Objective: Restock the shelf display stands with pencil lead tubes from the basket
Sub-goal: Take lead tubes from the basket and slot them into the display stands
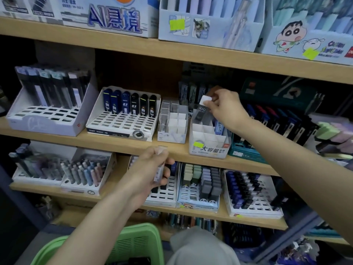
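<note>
Head view: the right hand [225,108] pinches a dark lead tube [199,111] by its white cap, upright for slotting into the divided stand [208,148]. Meanwhile the left hand [150,169] closes its grip round what seem to be spare tubes [159,169], kept ready above the near green basket [133,243].

- The right hand [223,107] pinches the white cap of a dark lead tube [199,112], whose lower end sits in a rear cell of the white divided stand [208,150] on the middle wooden shelf [114,145]
- A clear stand [172,124] sits just left of it
- The left hand [150,167] grips a clear tube [160,167] before the lower shelf [229,214]
- A green basket [137,243] lies below, beside the left forearm
</note>
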The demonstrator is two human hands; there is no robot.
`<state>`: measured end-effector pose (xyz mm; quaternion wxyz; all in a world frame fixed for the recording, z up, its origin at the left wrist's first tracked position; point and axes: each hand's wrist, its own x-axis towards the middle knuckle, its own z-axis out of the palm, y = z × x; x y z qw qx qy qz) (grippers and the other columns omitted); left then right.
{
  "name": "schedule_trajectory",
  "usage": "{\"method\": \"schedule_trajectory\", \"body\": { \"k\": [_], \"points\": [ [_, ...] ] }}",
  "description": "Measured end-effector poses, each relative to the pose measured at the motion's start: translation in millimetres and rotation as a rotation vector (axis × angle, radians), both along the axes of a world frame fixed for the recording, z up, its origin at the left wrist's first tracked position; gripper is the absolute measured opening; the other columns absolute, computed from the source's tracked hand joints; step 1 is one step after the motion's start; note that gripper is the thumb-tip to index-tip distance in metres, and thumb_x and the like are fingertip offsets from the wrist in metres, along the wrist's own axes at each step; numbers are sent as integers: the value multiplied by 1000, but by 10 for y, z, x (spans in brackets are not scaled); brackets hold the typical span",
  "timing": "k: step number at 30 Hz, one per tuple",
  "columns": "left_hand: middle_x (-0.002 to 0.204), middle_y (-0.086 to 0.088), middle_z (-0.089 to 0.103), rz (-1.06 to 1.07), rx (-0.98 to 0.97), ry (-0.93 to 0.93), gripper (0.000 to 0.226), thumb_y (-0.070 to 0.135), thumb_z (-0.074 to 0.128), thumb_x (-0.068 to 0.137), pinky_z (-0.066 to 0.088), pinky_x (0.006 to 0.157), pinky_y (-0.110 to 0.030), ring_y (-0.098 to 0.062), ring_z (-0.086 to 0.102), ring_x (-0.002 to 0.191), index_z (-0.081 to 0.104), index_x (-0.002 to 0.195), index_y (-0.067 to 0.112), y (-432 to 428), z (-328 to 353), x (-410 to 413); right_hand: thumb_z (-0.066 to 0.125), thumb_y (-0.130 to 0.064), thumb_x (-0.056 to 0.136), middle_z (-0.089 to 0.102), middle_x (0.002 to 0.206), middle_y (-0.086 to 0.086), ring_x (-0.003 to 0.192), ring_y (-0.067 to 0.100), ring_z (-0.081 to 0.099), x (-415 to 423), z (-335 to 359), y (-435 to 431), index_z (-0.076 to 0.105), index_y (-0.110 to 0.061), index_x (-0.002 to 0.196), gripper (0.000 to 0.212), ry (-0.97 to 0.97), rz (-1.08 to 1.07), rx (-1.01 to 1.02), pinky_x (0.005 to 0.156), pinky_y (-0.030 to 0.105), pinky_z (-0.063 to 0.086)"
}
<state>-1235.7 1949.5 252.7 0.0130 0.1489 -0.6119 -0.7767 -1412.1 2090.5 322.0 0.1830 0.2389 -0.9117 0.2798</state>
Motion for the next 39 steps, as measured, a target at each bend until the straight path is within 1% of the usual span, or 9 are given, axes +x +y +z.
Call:
{"method": "schedule_trajectory", "body": {
  "k": [4, 8, 17, 22, 25, 28, 30, 34, 39],
  "points": [
    [79, 2, 58, -15, -86, 40, 17, 30, 50, 95, 41, 46, -18, -7, 49, 54, 60, 103, 20, -8, -21, -10, 58, -18, 93, 61, 108, 19, 95, 34, 61, -61, 9, -110, 58, -1, 107, 22, -97, -25, 123, 87, 45, 51],
    [84, 2, 59, -5, -115, 37, 17, 29, 53, 93, 42, 48, -18, -7, 50, 56, 64, 105, 23, -19, -37, -19, 56, -14, 94, 59, 114, 18, 103, 33, 57, -52, -11, -189, 55, -6, 114, 21, -116, -10, 225, 90, 43, 49],
    [73, 1, 57, 5, -69, -1, 22, 14, 56, 93, 47, 53, -18, -6, 53, 58, 65, 112, 18, -66, -104, -36, 53, -2, 92, 57, 115, 17, 100, 36, 58, -6, -36, -317, 55, -6, 115, 23, 100, -148, 545, 72, 36, 44],
    [90, -1, 63, 31, -83, 36, 25, 12, 63, 88, 48, 54, -17, -5, 59, 64, 63, 113, 15, -85, -122, -34, 51, 2, 91, 51, 122, 17, 107, 34, 53, 91, -49, -301, 45, -5, 128, 39, 186, -112, 521, 71, 37, 44],
    [87, -3, 63, 69, -65, 52, 22, 11, 65, 85, 49, 53, -17, -7, 60, 63, 60, 106, 9, -101, -106, -40, 49, -8, 95, 53, 117, 11, 100, 25, 55, 317, -59, -264, 53, -8, 121, 26, 238, 69, 237, 79, 38, 48],
    [81, -1, 62, 84, -55, 102, 14, 11, 62, 87, 49, 60, -19, -8, 58, 67, 61, 101, 9, -98, -70, -35, 47, -22, 99, 61, 90, 0, 73, 8, 55, 668, -70, -281, 61, -13, 100, 17, 28, 271, 36, 68, 20, 46],
    [82, -1, 62, 99, -34, 125, 11, 13, 59, 90, 48, 67, -22, -10, 57, 71, 62, 100, 10, -91, -43, -30, 46, -31, 99, 61, 78, -3, 66, 5, 55, 875, -104, -289, 60, -14, 94, 23, -204, 350, 36, 62, 19, 45],
    [87, -4, 66, 132, -22, 192, 9, 15, 58, 90, 47, 68, -21, -10, 60, 75, 63, 97, 13, -76, 14, -29, 59, -23, 93, 63, 74, -4, 59, 2, 63, 1031, -183, -278, 61, -12, 97, 12, -562, 446, -122, 57, 17, 53],
    [89, -1, 70, 182, -243, 310, 12, 22, 64, 86, 50, 71, -18, -9, 65, 82, 64, 96, 16, -90, 62, -40, 62, -10, 89, 65, 84, 3, 72, 4, 65, 1030, -162, -185, 63, -2, 106, 19, -821, 508, -400, 73, 19, 57]
  ]
}}
